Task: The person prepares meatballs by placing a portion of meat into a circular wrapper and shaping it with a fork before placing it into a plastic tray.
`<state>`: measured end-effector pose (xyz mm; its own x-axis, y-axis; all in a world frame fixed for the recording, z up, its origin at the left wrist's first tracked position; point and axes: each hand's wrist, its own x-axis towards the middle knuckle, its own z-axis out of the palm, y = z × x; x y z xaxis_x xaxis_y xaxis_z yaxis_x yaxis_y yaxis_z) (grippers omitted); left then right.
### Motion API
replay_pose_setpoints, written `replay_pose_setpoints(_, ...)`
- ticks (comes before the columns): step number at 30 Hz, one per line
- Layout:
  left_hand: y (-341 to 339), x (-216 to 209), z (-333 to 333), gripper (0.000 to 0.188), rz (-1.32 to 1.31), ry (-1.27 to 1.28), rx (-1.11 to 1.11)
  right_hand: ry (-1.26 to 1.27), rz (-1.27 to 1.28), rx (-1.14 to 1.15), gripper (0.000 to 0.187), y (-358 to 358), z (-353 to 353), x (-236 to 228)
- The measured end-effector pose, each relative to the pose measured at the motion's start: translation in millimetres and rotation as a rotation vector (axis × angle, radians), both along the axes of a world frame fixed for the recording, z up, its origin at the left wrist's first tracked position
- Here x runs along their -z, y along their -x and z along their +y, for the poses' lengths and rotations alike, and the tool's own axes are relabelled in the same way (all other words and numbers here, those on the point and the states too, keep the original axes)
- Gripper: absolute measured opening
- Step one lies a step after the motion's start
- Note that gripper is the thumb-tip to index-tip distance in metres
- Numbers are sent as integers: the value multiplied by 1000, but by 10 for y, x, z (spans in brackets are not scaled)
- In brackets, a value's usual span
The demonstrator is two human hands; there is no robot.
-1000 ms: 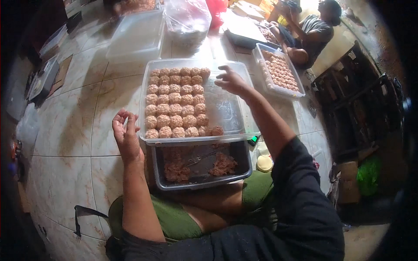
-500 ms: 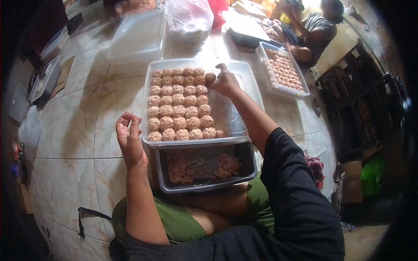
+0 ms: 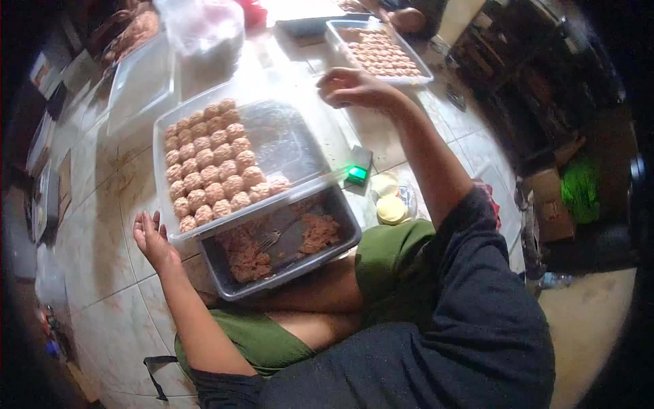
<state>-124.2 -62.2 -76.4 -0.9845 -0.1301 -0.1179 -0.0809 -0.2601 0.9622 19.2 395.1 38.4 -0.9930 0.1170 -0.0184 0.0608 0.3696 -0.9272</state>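
Observation:
A clear plastic tub (image 3: 310,178) sits at a slant before me, its left side filled with rows of minced-meat balls (image 3: 211,174). Below its near edge, a black tray (image 3: 291,278) across my legs holds two heaps of raw minced meat (image 3: 320,234) with a fork (image 3: 270,240) between them. My left hand (image 3: 157,240) is open beside the tub's near left corner, fingers apart and nothing in it. Beyond the tub's right side my right hand (image 3: 357,88) is raised above the floor, fingers curled in; whatever they may hold is hidden.
Another tub of meatballs (image 3: 385,54) stands at the far right. A small green-lit device (image 3: 356,174) and round pale yellow containers (image 3: 392,209) lie right of the black tray. A clear empty tub (image 3: 142,85) and white plastic bag (image 3: 201,27) are at the far left.
My view has turned, so the tubs appear further left and tilted. My right hand has left the tub and moved off to its right; the meatball beside its fingers no longer shows there.

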Motion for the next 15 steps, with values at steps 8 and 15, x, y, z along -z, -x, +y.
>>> replay_pose_setpoints(8, 90, 344, 101, 41, -67, 7, 31, -649, -144, 396, 15, -982, 497, 1351)
replay_pose_setpoints(15, 165, 460, -101, 39, -55, -14, 146, -375, -217, 493, 41, -752, 323, 2088)
